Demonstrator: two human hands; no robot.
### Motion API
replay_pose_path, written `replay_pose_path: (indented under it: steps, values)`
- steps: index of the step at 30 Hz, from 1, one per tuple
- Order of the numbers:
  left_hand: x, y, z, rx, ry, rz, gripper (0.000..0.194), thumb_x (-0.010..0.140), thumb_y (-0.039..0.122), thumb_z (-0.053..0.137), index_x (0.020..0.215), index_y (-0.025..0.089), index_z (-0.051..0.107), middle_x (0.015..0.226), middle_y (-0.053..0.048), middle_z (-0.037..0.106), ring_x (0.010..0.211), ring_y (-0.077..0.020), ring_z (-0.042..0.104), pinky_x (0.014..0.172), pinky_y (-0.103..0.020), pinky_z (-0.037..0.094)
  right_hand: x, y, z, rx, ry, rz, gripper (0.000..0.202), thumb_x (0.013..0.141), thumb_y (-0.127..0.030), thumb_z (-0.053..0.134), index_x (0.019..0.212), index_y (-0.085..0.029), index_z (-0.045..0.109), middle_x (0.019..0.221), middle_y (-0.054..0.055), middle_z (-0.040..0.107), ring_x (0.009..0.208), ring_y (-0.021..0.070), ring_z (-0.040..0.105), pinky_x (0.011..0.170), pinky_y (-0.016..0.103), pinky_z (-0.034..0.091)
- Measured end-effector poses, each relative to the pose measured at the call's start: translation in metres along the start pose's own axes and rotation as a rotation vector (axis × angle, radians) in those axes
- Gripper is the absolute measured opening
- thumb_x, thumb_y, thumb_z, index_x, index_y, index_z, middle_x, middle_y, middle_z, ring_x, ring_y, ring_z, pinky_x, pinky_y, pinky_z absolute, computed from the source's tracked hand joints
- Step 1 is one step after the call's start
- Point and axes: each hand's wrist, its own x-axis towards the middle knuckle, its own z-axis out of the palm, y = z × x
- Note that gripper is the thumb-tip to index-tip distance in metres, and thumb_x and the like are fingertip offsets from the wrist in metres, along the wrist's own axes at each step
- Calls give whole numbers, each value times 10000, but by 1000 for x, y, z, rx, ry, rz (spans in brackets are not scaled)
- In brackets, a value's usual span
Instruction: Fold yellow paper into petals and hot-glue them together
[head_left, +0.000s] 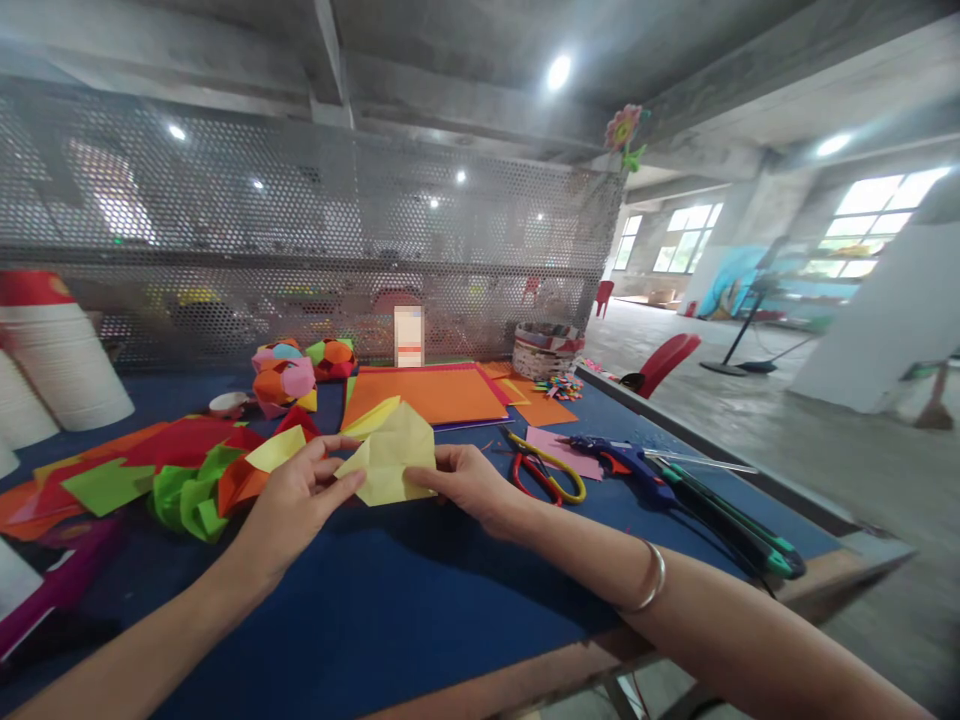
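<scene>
A creased piece of pale yellow paper (396,455) is held up above the blue tabletop, partly folded, with a brighter yellow flap behind it. My left hand (307,485) pinches its left corner between thumb and fingers. On its right edge, my right hand (469,480) grips with the thumb in front and the fingers behind. Left of the paper lie folded green paper pieces (196,495) and an orange one (238,482). Scissors (544,475) with red and yellow handles rest just beyond my right hand.
A stack of orange sheets (424,395) lies behind my hands. To the right are a blue glue gun (626,462), a green-black cutter (739,525) and a woven basket (547,350). Colourful paper balls (285,380) and white cones of thread (64,350) stand left, before a perforated metal screen (262,220).
</scene>
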Motion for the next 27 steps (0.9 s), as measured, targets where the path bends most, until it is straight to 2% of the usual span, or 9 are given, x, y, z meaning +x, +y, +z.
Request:
replay_pose_path:
  steps: [5,11,15,18,22,27]
  values:
    - [1,-4,-2,37,-36,19,537,632,436,786,1065,230,543,784,-15,738,715,-201,687,657,-274,505,1,3,0,96,-8,27,418,601,-457,816,861,-141,728,783,19,676,592,89,474,525,215,300]
    - [-3,-3,-1,142,22,132,542,636,403,800,1079,253,525,831,-6,727,798,-215,688,719,-278,527,0,3,-1,93,-1,31,365,615,-449,802,763,-132,699,658,-5,618,535,75,415,513,228,269]
    - [-4,-5,-1,178,27,197,479,712,442,738,1084,239,516,875,-12,702,841,-198,677,781,-273,522,0,0,-1,97,-5,28,368,579,-444,824,714,-137,674,621,-21,586,527,73,406,512,232,260]
    - [-3,-7,-2,176,11,200,456,738,455,713,1079,229,510,824,1,683,788,-181,666,750,-267,518,0,0,0,97,-13,32,411,542,-459,851,724,-135,674,633,-20,591,533,74,406,511,230,258]
    - [-2,-7,-3,121,2,190,505,732,494,707,1104,213,511,741,23,660,741,-175,653,699,-263,502,-1,1,0,114,-37,25,450,572,-495,828,805,-133,698,690,-9,618,560,79,426,529,226,277]
    - [-1,-8,-4,172,56,250,455,736,494,684,1058,214,526,677,41,634,645,-146,604,611,-239,471,-2,2,1,141,-56,31,475,559,-509,835,832,-139,711,733,-4,639,587,85,459,553,224,301]
